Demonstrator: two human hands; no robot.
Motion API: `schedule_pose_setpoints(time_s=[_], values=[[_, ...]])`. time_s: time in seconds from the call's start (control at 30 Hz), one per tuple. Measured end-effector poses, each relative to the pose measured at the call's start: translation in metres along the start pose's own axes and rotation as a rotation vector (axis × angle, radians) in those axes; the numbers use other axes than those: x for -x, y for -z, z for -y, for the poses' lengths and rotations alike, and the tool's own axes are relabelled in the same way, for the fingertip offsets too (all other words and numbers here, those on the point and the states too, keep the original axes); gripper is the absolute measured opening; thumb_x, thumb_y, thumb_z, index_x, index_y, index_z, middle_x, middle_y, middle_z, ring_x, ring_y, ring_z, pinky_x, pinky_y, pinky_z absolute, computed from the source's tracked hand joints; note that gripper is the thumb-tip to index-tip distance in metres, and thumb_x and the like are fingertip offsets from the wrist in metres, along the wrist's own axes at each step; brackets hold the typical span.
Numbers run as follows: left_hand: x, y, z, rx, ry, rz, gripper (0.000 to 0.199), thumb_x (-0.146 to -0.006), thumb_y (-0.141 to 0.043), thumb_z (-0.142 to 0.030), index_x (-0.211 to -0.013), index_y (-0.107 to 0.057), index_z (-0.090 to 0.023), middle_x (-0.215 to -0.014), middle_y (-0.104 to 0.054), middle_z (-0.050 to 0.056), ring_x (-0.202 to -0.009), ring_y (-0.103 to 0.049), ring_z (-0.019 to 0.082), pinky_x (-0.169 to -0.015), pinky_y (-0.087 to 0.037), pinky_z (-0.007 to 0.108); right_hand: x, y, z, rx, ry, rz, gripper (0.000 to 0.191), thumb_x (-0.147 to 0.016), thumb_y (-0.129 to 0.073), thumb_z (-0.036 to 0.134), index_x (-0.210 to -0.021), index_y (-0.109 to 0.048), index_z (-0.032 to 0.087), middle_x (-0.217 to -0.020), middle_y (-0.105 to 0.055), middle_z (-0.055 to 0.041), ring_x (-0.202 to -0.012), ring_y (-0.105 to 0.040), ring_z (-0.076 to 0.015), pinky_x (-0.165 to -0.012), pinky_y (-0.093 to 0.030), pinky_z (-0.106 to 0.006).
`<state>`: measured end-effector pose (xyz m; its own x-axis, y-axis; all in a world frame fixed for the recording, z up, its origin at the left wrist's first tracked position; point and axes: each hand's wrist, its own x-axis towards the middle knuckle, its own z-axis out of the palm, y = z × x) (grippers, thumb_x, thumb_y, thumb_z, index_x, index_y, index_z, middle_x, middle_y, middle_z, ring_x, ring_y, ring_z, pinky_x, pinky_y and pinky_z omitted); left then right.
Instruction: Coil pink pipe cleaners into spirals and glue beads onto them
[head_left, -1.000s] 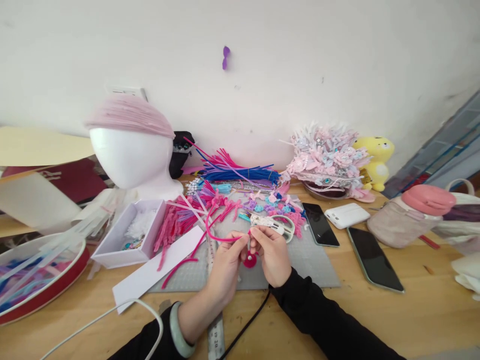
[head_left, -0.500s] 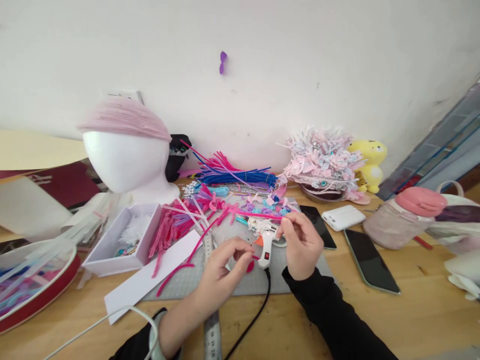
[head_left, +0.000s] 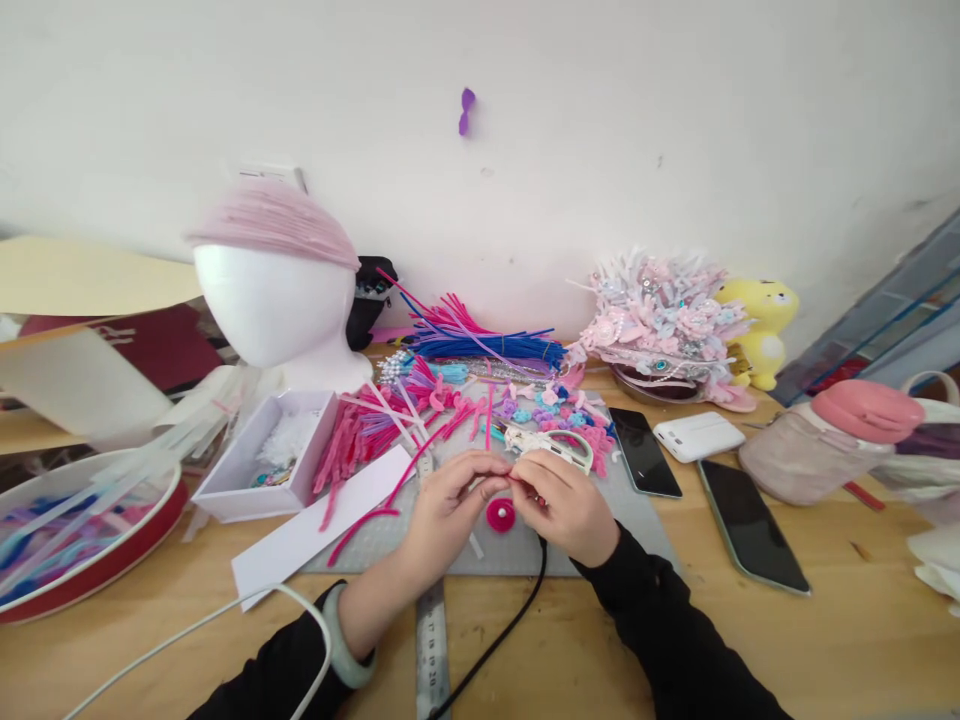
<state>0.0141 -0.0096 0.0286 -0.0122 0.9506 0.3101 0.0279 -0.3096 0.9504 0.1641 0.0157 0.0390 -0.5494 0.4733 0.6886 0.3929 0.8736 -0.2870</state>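
My left hand (head_left: 450,510) and my right hand (head_left: 566,505) meet fingertip to fingertip above the grey cutting mat (head_left: 622,540). Both are closed in a pinch on a pink pipe cleaner (head_left: 489,405), whose free end stands upright behind the fingers. Just below the fingertips a round pink piece with a white centre (head_left: 501,514) lies on the mat. The white glue gun (head_left: 517,438) is partly hidden behind my right hand. Its black cord runs toward the front edge.
A white box (head_left: 315,470), a white strip (head_left: 322,525) and a metal ruler (head_left: 431,640) lie to the left. Farther back are a foam head (head_left: 277,300) and pipe cleaners (head_left: 480,345). Phones (head_left: 750,525) and a pink-lidded jar (head_left: 795,465) are at the right.
My right hand has moved left and down to meet my left hand, which now pinches too. The pink pipe cleaner has swung from lying sideways to upright. The view has shifted slightly.
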Motion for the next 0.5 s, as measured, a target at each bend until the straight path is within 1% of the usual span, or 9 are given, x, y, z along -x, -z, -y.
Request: schedule_pose_setpoints(time_s=[0.1, 0.2, 0.3, 0.4, 0.5], values=[[-0.001, -0.003, 0.002, 0.134, 0.093, -0.046, 0.008, -0.067, -0.060, -0.017, -0.074, -0.064, -0.020, -0.076, -0.062, 0.001, -0.074, -0.055, 0.016, -0.071, -0.041, 0.024, -0.001, -0.003, 0.003, -0.150, -0.127, -0.078, 0.012, -0.077, -0.046, 0.011, -0.082, -0.055, 0.017, -0.076, -0.056, -0.0050, -0.072, -0.052, -0.0138, -0.066, -0.045, -0.027], [-0.001, -0.006, 0.004, 0.268, 0.172, -0.066, 0.008, -0.066, -0.061, -0.016, -0.073, -0.062, -0.019, -0.071, -0.062, 0.000, -0.069, -0.056, 0.013, -0.066, -0.043, 0.023, -0.002, -0.009, 0.007, -0.308, -0.297, -0.182, 0.007, -0.076, -0.052, 0.015, -0.076, -0.058, 0.018, -0.070, -0.056, -0.0022, -0.068, -0.052, -0.0122, -0.063, -0.044, -0.025], [-0.001, -0.008, 0.006, 0.335, 0.170, -0.082, 0.007, -0.066, -0.062, -0.017, -0.073, -0.059, -0.017, -0.070, -0.060, -0.001, -0.067, -0.056, 0.012, -0.065, -0.044, 0.022, -0.005, -0.017, 0.009, -0.436, -0.453, -0.247, 0.007, -0.074, -0.055, 0.019, -0.071, -0.061, 0.018, -0.068, -0.055, -0.0011, -0.063, -0.052, -0.0113, -0.057, -0.043, -0.023], [-0.002, -0.009, 0.007, 0.376, 0.143, -0.081, 0.010, -0.067, -0.061, -0.017, -0.075, -0.058, -0.016, -0.072, -0.060, -0.002, -0.068, -0.056, 0.010, -0.066, -0.044, 0.021, -0.007, -0.020, 0.009, -0.549, -0.561, -0.239, 0.010, -0.074, -0.055, 0.023, -0.069, -0.063, 0.018, -0.068, -0.055, -0.0011, -0.059, -0.051, -0.0104, -0.052, -0.043, -0.022], [-0.003, -0.010, 0.008, 0.402, 0.172, -0.095, 0.013, -0.067, -0.061, -0.017, -0.079, -0.056, -0.016, -0.073, -0.060, -0.002, -0.068, -0.057, 0.010, -0.066, -0.045, 0.021, -0.008, -0.019, 0.009, -0.614, -0.600, -0.184, 0.016, -0.076, -0.052, 0.025, -0.070, -0.065, 0.018, -0.071, -0.055, -0.0023, -0.058, -0.050, -0.0099, -0.051, -0.042, -0.021]])
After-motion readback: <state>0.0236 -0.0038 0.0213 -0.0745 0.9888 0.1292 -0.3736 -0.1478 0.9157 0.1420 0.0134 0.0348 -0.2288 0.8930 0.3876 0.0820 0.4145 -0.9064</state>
